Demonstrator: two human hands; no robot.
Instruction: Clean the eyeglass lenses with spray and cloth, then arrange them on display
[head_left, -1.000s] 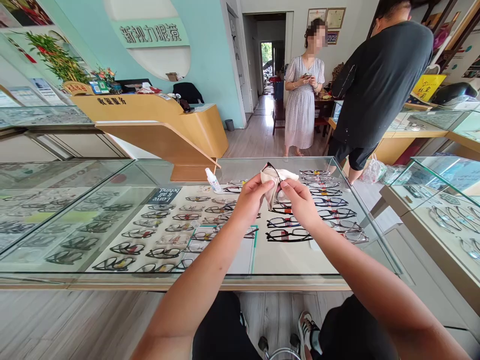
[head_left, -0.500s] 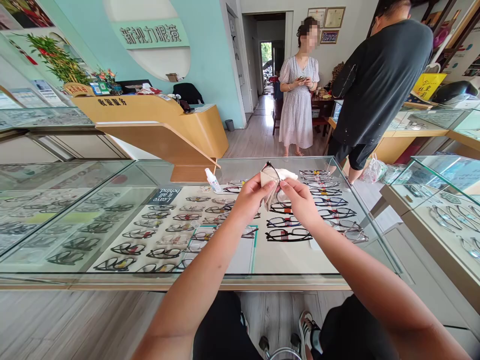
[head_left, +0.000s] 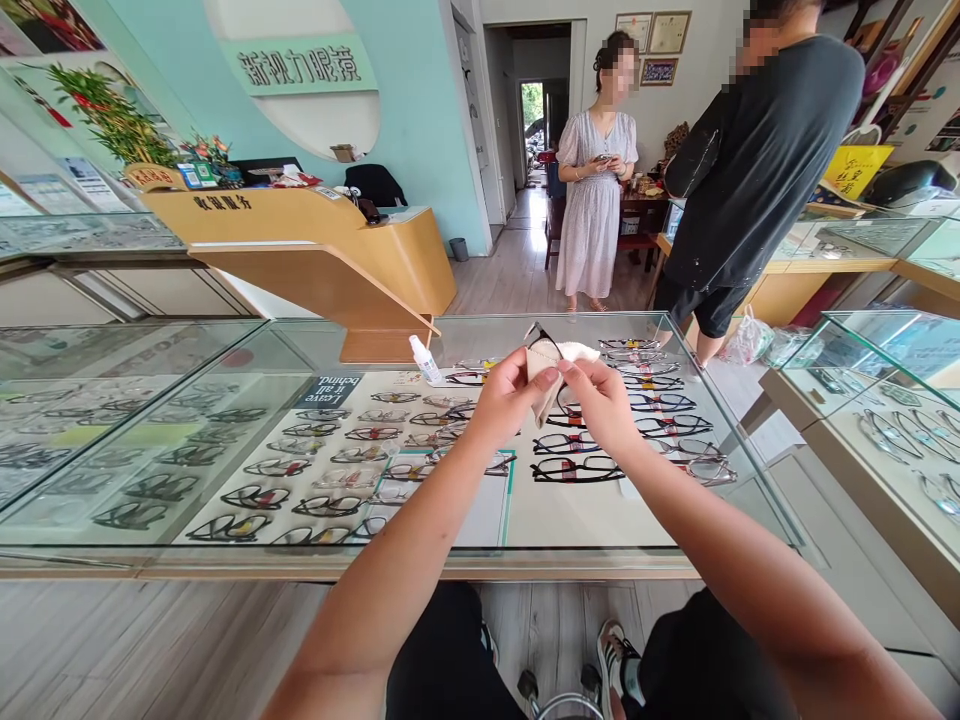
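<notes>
Above the glass display case, my left hand (head_left: 508, 390) is closed on a cream cleaning cloth (head_left: 541, 360) that wraps part of a pair of eyeglasses (head_left: 537, 332). A dark part of the frame sticks up out of the cloth, and another dark piece shows below between my hands. My right hand (head_left: 596, 388) pinches the eyeglasses close to my left fingertips, with cloth behind it. The lenses are mostly hidden by cloth and fingers. On the glass top, left of my hands, stands a small white spray bottle (head_left: 424, 360).
Rows of eyeglasses (head_left: 577, 468) lie inside the glass display case (head_left: 480, 562). Another glass case (head_left: 885, 350) stands to the right. Beyond are a wooden counter (head_left: 405, 260), a person (head_left: 598, 190) holding a phone and a person in black (head_left: 765, 170).
My hands have shifted very slightly, and the cloth and eyeglasses have turned a little between them. The person in black has turned their head and leans differently.
</notes>
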